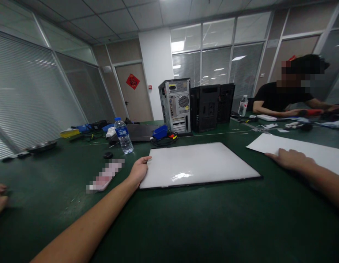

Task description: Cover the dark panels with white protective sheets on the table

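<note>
Twist and scuff risk

Left hand (139, 171) pinches glossy white panel (185, 162) by its left edge on the counter (185, 223); right hand (292, 159) on white sheet (323, 152), fingers' grip unclear. One-edge hold could let panel twist; dragging might scuff it.

Left forearm (95, 215): bare, tapers toward the wrist. Left hand (138, 171): bare. Right forearm (327, 184): bare, likewise tapers. Right hand (291, 159): bare, slightly blurred.

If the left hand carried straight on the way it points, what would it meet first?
The white panel: the left hand touches its left edge. Past the far edge, the dark cables seem roughly in line, though depth is unclear.
</note>
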`<state>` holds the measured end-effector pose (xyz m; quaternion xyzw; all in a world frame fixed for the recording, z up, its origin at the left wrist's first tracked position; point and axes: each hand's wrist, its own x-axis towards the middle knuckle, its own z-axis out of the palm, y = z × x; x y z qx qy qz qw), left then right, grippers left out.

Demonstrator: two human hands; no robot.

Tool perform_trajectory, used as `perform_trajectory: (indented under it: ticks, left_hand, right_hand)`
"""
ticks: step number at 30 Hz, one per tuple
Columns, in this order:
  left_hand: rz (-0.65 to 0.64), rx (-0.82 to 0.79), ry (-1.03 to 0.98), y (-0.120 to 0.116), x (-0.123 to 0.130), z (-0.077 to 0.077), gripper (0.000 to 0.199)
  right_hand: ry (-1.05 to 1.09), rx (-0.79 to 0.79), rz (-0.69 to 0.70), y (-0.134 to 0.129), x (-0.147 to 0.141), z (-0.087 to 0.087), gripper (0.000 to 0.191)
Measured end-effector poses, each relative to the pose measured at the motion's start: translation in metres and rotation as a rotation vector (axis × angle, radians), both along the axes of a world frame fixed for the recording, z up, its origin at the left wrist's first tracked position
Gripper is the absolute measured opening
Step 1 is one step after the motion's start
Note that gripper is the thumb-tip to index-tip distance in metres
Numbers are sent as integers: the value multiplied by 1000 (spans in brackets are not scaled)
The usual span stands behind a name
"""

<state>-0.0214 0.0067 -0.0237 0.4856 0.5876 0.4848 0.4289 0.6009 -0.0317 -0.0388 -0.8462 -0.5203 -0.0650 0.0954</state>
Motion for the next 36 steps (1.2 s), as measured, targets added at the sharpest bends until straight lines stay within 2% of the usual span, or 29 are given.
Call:
perform_trajectory:
  ticks: [5, 9, 13, 14, 16, 19, 21, 24, 28, 30, 33, 36]
  left_hand:
    - [29, 0, 35, -4, 3, 5, 58]
    - [44, 4, 69, -3, 1, 4, 56]
    - [42, 6, 86, -2, 0, 2, 58]
    - [41, 7, 88, -2, 0, 2, 58]
    - [37, 8, 89, -1, 0, 1, 59]
    - [34, 7, 91, -1, 0, 1, 59]
    - [35, 9, 91, -1, 0, 1, 58]
    - [34, 9, 89, -1, 1, 2, 56]
    - [43, 5, 90, -2, 2, 3, 55]
    - [51, 8, 99, -3, 3, 4, 54]
    - [56, 19, 115, -3, 3, 4, 50]
    - [40, 14, 108, -1, 2, 3, 48]
  right_hand:
    - [-29, -61, 53, -5, -23, 13, 47]
    - [-73, 4, 126, -13, -63, 33, 54]
    - [131, 202, 506, -23, -96, 53, 58]
    - [180, 258, 556, -24, -99, 55, 58]
    - [165, 266, 481, -23, -96, 52, 60]
    - [35, 30, 341, -15, -79, 32, 67]
    - [16, -85, 375, -9, -69, 16, 66]
    - [46, -101, 452, -5, -69, 3, 68]
    - [126, -109, 629, -9, -87, 11, 69]
    - [171, -63, 710, -12, -92, 18, 69]
    - [163, -15, 677, -14, -91, 20, 71]
    - [166, -101, 631, -13, -88, 15, 75]
